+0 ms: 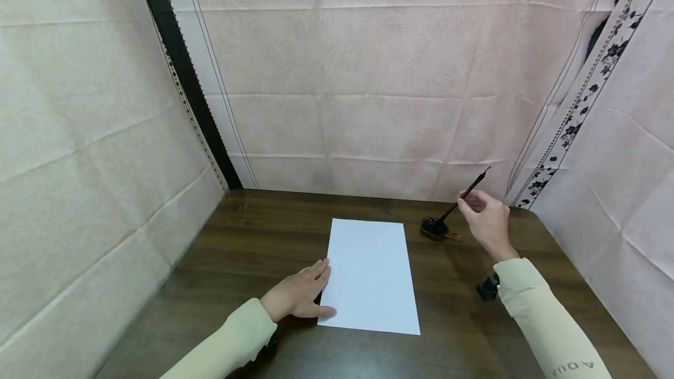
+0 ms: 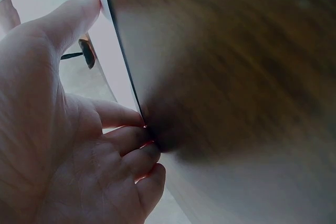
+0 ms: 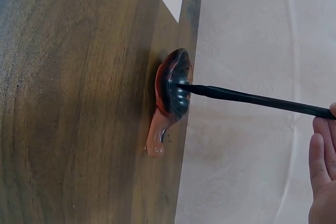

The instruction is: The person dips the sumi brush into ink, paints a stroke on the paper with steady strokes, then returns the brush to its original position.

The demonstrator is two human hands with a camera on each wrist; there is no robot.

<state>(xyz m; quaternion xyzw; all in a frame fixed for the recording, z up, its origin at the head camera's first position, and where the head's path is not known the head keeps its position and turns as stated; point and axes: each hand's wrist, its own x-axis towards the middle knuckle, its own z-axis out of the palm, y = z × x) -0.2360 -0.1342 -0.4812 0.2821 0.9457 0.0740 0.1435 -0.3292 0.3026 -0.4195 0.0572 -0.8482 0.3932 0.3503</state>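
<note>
A sheet of white paper (image 1: 371, 276) lies on the wooden table. My left hand (image 1: 301, 292) rests on its left edge, thumb and fingertips touching the paper, fingers fairly straight. At the back right, my right hand (image 1: 485, 221) pinches a dark writing brush (image 1: 468, 190) by its shaft. The brush slants down, with its black tip in a small ink dish (image 1: 434, 227). In the right wrist view the ink dish (image 3: 173, 85) is reddish-brown with a dark inside and a stubby handle. Only part of the right hand (image 3: 325, 166) shows there.
The brown table (image 1: 221, 274) is bounded by pale cloth at the back (image 1: 368, 86) and on both sides. A black strip (image 1: 184, 69) runs down the left corner, a floral border (image 1: 595, 86) down the right. A dark wrist device (image 1: 488, 286) sits under the right sleeve.
</note>
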